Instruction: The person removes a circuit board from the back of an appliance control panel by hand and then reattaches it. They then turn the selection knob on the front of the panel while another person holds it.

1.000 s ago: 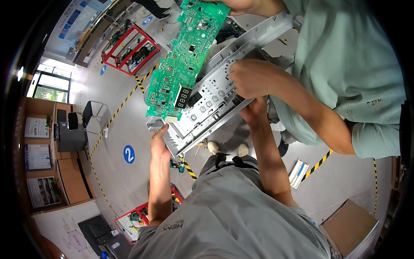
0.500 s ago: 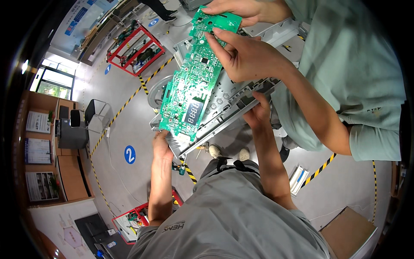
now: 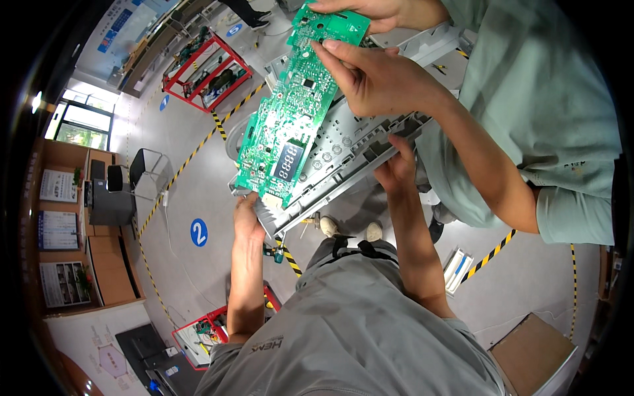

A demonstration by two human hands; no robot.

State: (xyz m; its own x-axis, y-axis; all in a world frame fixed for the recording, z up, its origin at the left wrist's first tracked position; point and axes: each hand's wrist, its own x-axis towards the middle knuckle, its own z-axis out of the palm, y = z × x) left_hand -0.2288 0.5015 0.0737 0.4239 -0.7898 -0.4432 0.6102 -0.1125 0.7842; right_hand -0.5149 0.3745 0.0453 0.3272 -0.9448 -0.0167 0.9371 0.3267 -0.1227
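Observation:
A long white plastic panel housing (image 3: 330, 165) is tilted across the middle of the view. My left hand (image 3: 247, 221) grips its left end, and my right hand (image 3: 396, 168) grips its lower edge farther right. Over the housing lies a green circuit board (image 3: 296, 105) with a black digit display (image 3: 288, 162) near its lower end. A co-worker in a pale green shirt has one hand (image 3: 363, 82) on the board's right side, index finger reaching onto its face, and another hand (image 3: 380, 14) at its upper end. Whether the board rests in the housing I cannot tell.
Red tool carts (image 3: 205, 68) stand at the upper left and below my left arm. A chair (image 3: 140, 173), cabinets (image 3: 105, 264), a cardboard box (image 3: 528, 353) and a white tray (image 3: 457, 269) are around us. A green power tool (image 3: 276, 254) is below the housing; taped lines cross the floor.
The co-worker's nearer hand has moved up from the housing onto the board, and the board has shifted to the right and down over the housing. My hands keep their grip.

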